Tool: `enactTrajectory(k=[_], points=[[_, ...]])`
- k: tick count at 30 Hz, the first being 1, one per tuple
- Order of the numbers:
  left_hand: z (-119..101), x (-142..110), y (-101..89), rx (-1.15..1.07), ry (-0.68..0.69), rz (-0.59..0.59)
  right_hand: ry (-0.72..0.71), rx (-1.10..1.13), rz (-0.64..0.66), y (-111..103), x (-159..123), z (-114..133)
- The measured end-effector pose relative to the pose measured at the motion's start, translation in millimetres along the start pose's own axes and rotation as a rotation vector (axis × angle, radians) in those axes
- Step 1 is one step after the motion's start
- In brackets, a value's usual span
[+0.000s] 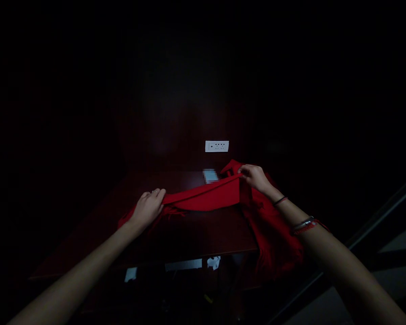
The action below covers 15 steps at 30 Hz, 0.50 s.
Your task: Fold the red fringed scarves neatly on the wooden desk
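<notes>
Table (189, 234): dark, beneath cloth and hands.
Cloth (209, 197): red, over table; held stretch directly between grips, long axis left to right, slanting away toward right; bulk piled below right forearm.
Left hand (148, 206): closed on cloth's left part, nearer camera.
Right hand (255, 176): pinching upper edge, nearer bulk.
Socket (217, 146): beyond cloth.
</notes>
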<state>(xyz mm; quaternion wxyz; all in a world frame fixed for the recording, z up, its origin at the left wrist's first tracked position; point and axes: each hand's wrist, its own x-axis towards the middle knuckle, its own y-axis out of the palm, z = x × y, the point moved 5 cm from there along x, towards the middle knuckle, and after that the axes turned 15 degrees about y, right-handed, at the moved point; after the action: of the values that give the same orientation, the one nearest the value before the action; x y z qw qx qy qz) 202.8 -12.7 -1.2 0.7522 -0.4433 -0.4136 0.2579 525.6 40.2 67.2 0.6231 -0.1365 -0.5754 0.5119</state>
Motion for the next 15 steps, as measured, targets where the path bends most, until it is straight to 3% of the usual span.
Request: enactTrajectory(k=[3,6,11,15], points=[[0,-9,10.8,-0.072,0.084,0.034,0.003,-0.005,0.073,9,-2,-5],[-13,-16,17.8,-0.136,0.264,0.107,0.025,-0.023,0.087,13,1,-12],[-34,-15,5.9,-0.304,0.425,0.110,0.032,-0.061,0.119,13,8,-22],[-49,-9,12.4,-0.397,0.476,0.202,-0.013,-0.015,0.100,12,8,-18]])
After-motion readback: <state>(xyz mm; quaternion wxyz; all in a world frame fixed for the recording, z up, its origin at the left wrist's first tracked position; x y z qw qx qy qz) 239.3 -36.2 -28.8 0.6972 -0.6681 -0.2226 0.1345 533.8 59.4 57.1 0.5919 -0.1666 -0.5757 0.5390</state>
